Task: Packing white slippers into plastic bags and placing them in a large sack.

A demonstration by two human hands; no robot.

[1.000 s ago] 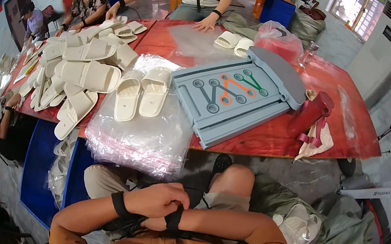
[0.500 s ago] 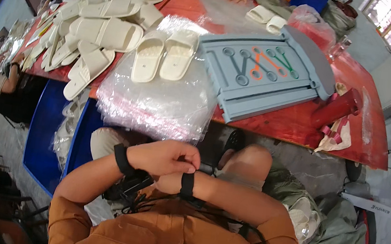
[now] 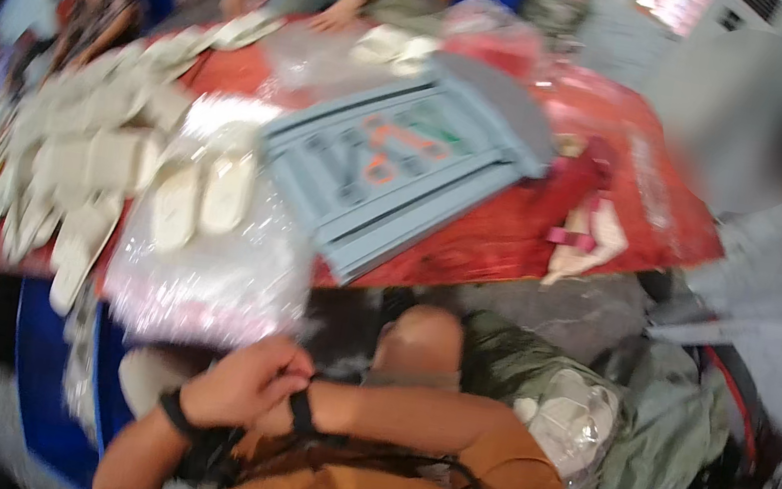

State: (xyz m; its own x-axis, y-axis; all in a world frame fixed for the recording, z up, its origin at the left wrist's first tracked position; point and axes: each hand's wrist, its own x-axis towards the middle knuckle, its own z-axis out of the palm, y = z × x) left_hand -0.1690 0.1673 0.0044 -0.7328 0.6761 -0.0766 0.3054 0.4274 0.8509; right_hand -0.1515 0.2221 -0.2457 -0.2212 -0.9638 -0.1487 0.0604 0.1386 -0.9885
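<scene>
My left hand (image 3: 251, 381) crosses over my right wrist, its fingers bent and pinching at the black wristband (image 3: 302, 413) there. My right hand (image 3: 270, 417) lies mostly under the left one, with its fingers hidden. A second black wristband (image 3: 176, 412) circles my left wrist. In front of my hands, a stack of clear plastic bags (image 3: 211, 299) overhangs the table edge. Two cream slippers (image 3: 176, 204) rest side by side on that stack. To their right lies a blue-grey board (image 3: 405, 221) with ring-ended shapes in grey, orange and green.
Cream slippers (image 3: 91, 157) are heaped on the left of the red table (image 3: 451, 248). A dark red cylinder (image 3: 574, 183) lies right of the board. Blue bins (image 3: 48, 375) stand below left; a green sack (image 3: 675, 439) and bagged slippers (image 3: 571, 423) sit right. A co-worker's hand (image 3: 342, 11) touches the far side.
The view has swung to the right, so the table and its things sit farther left and lower, with blur. My hands stay crossed at the right wristband. More of the far co-worker shows.
</scene>
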